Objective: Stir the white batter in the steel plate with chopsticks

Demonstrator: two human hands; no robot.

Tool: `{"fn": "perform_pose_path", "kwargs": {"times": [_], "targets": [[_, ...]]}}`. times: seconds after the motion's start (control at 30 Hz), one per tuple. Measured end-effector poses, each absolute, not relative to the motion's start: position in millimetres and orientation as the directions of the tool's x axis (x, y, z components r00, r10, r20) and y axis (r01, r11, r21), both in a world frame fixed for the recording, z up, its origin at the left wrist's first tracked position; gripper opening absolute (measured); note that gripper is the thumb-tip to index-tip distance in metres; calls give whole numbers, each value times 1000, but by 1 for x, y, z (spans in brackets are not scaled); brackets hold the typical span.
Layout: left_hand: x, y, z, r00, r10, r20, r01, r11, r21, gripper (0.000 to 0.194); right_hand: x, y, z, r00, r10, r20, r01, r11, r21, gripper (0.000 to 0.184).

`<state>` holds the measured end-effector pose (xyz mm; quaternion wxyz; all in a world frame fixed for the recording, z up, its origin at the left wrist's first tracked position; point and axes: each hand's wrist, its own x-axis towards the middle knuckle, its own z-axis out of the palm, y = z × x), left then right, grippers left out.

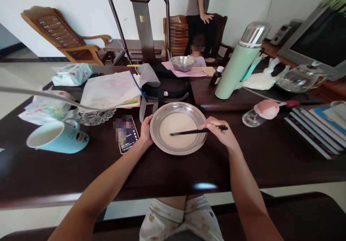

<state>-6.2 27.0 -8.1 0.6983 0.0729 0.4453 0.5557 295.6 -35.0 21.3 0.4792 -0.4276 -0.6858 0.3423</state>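
Observation:
A wide metal bowl (pixel 156 140) stands on the dark table in front of me, with a milky white liquid (pixel 177 122) in it. My left hand (pixel 146 131) grips the bowl's left rim, fingers partly hidden behind it. In my right hand (pixel 219 131) is a pair of black chopsticks (pixel 186 131), slanting left over the bowl with their tips in the white liquid. A phone (pixel 129 136) with a lit screen lies just left of my left hand.
On the left are a light-blue mug (pixel 59 138), a glass dish (pixel 94 116) and tissue packs (pixel 72 74). A green thermos (pixel 236 71), a pink-lidded bottle (pixel 261 113) and stacked books (pixel 313 133) stand right. Behind are a smaller metal bowl (pixel 183 66), a black bag (pixel 169 86) and two people (pixel 200 14).

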Motion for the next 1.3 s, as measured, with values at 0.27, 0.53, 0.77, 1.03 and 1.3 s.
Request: {"fn": "perform_pose_path", "kwargs": {"times": [0.27, 0.53, 0.77, 1.03, 1.3], "targets": [[-7, 28, -8, -18, 838, -545, -699, 379, 606, 11, 298, -36, 22, -97, 930, 354, 200, 367, -908, 47], [-6, 28, -8, -31, 837, -546, -702, 371, 608, 13, 299, -35, 21, -81, 924, 374, 260, 382, -887, 48], [-7, 27, -6, -15, 840, -542, -697, 380, 608, 11, 296, -35, 21, -176, 915, 364, 295, 401, -867, 50], [-8, 28, -9, -29, 843, -537, -675, 380, 632, 11, 297, -36, 22, -145, 929, 340, 214, 365, -906, 48], [-10, 29, -14, -6, 849, -528, -678, 384, 627, 14, 300, -36, 22, -62, 928, 367, 234, 371, -899, 47]]}}
